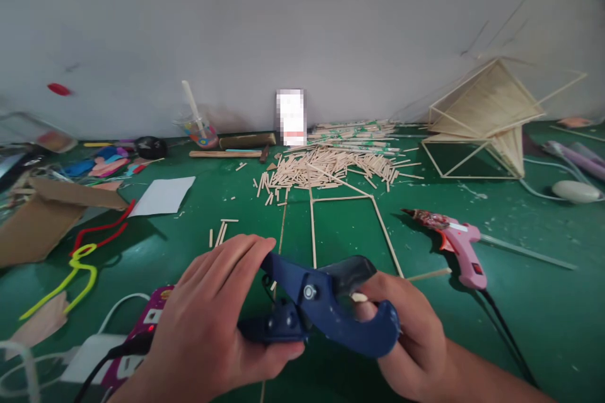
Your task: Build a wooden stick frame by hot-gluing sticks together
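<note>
Wrapping my left hand (212, 315) round the blue cutter (326, 318), I pinch a wooden stick (359, 297) at its gaping jaws with my right hand (413, 334); beyond, on the green table (343, 227), lie a slender frame (387, 236) and heaped sticks (326, 167).

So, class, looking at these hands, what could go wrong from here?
The right hand holds a small wooden piece in the open mouth of the blue cutter, so it could be nicked if the left hand squeezes.

A snipped end might fly off.

The pink glue gun lies nearby; it could burn skin if hot, which the picture cannot settle.
</note>
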Demonstrator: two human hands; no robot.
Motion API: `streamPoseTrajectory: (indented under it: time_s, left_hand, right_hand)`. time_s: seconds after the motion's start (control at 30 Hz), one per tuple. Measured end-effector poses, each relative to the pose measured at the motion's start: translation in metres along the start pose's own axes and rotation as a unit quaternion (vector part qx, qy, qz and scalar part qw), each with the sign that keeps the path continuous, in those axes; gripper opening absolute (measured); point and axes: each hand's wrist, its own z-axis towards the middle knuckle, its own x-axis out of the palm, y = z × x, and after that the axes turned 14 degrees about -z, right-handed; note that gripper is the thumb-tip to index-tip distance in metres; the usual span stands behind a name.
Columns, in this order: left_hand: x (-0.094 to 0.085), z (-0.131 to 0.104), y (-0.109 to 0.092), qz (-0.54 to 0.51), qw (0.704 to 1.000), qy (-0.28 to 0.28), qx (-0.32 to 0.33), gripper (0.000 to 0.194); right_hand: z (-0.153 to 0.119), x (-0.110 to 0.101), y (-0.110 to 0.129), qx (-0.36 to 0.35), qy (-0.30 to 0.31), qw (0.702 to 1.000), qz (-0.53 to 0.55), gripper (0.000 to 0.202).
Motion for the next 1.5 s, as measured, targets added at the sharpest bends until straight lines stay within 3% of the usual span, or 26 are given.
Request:
streamPoseTrajectory:
  time_s: [0.07,0.13,0.3,0.47,0.77,1.1,1.5]
  left_hand:
    - [0.0,-0.001,-0.002,0.0,1.0,0.001,-0.001,0.083]
    - [0.0,-0.001,-0.004,-0.004,1.0,0.0,-0.002,0.083]
    - [-0.005,0.003,-0.009,0.011,1.0,0.002,-0.004,0.081]
    - [-0.006,0.005,-0.009,0.02,1.0,-0.003,0.005,0.08]
    - [-0.006,0.004,-0.008,0.022,1.0,-0.005,0.006,0.08]
    - [-0.006,0.004,-0.008,0.024,1.0,-0.012,0.014,0.078]
    - [-0.005,0.003,-0.006,0.019,1.0,-0.011,0.014,0.082]
  right_hand:
    - [0.003,-0.002,0.003,-0.021,-0.016,0.999,-0.03,0.012]
    - [0.006,-0.004,0.006,-0.034,-0.016,0.999,-0.039,0.022]
    - [0.008,-0.01,0.007,-0.002,0.046,0.998,-0.039,0.035]
    - [0.007,-0.011,0.008,0.006,0.052,0.998,-0.042,0.04]
    - [0.001,-0.009,0.003,0.017,0.075,0.996,-0.042,0.037]
    - [-0.001,-0.007,0.003,0.005,0.045,0.999,-0.026,0.022]
    - [-0.001,-0.007,0.005,0.045,0.052,0.997,-0.029,0.042]
